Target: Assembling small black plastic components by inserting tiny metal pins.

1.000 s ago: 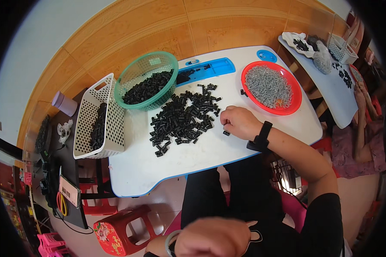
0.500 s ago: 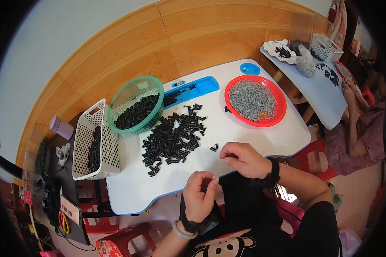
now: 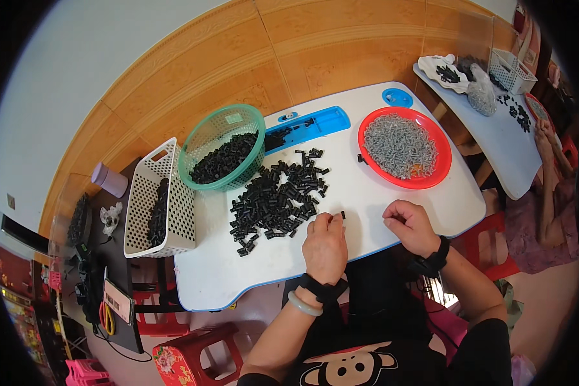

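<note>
Poising the left hand (image 3: pixel 325 251) low over the bench (image 3: pixel 206 276), with fingers bunched and pointing down, and finding one small black piece (image 3: pixel 343 215) lying loose on the white top, just off those fingertips at one o'clock! Impossible to tell from here if gripping anything underneath. Across at three o'clock from that piece, holding the right hand (image 3: pixel 415 228) in a loose curl, with thumb near forefinger; again, impossible to tell if pinching something small. Calling for a delicate touch now: taking the piece across its narrow width, squeezing lightly, lifting straight up rather than dragging, never letting it roll. Best working over bare bench, clear of the red plate (image 3: pixel 408 184) of silver-grey bits around one to two o'clock, and steering wide of the heap (image 3: pixel 276 202) between ten and eleven from the left hand. And for looks? Showing plain black, short and stubby, too small for reading finer detail; matching the heap in colour, glinting here and there, tumbling every which way, and echoing more black ones in the green basket (image 3: pixel 206 132) farther out toward ten.
</note>
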Motion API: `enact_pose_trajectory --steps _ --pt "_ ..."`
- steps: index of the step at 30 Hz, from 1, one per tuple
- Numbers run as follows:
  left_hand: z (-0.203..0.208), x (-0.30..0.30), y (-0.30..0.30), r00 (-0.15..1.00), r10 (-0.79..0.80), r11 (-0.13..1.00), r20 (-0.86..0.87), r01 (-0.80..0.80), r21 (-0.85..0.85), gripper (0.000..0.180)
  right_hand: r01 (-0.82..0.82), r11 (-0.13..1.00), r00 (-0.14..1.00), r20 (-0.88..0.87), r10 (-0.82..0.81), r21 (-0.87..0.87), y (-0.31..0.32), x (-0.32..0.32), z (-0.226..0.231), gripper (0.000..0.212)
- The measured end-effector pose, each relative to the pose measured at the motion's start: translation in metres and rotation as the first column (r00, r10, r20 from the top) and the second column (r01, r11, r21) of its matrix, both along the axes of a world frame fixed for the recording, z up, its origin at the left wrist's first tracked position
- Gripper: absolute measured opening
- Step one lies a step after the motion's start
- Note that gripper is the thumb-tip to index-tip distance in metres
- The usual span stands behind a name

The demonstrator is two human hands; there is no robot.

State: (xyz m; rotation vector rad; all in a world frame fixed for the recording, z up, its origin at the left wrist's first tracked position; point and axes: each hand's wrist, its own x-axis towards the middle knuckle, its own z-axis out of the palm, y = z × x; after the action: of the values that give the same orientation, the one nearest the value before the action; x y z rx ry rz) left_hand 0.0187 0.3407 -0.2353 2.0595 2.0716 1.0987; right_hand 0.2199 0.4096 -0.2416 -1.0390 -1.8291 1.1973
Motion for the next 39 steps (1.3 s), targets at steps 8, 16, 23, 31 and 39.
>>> enact_pose_trajectory --steps 8,16,23,31,39 --pt "-0.004 -0.007 -0.001 1.000 -0.012 1.000 -0.010 0.012 0.008 0.018 0.027 0.988 0.998 0.060 -0.036 0.153 -0.005 0.000 0.005 0.007" --pt "0.049 -0.003 -0.048 0.040 -0.094 0.917 0.995 0.393 0.071 0.023 0.038 0.996 0.999 -0.037 -0.035 0.080 -0.005 0.001 -0.004 0.006" --pt "0.071 -0.002 -0.077 -0.377 -0.294 0.763 0.878 0.460 0.453 0.027 0.048 0.999 0.994 -0.094 -0.050 -0.014 -0.005 0.000 -0.006 0.007" --pt "0.079 -0.008 -0.098 -0.528 -0.287 0.727 0.799 0.423 0.541 0.026 0.035 0.986 0.990 -0.132 -0.057 -0.164 -0.003 0.003 -0.003 0.005" --pt "0.064 -0.017 -0.107 -0.156 -0.170 0.862 0.973 0.455 0.223 0.015 0.021 0.957 0.983 -0.166 -0.072 -0.291 -0.022 0.000 0.021 0.006"
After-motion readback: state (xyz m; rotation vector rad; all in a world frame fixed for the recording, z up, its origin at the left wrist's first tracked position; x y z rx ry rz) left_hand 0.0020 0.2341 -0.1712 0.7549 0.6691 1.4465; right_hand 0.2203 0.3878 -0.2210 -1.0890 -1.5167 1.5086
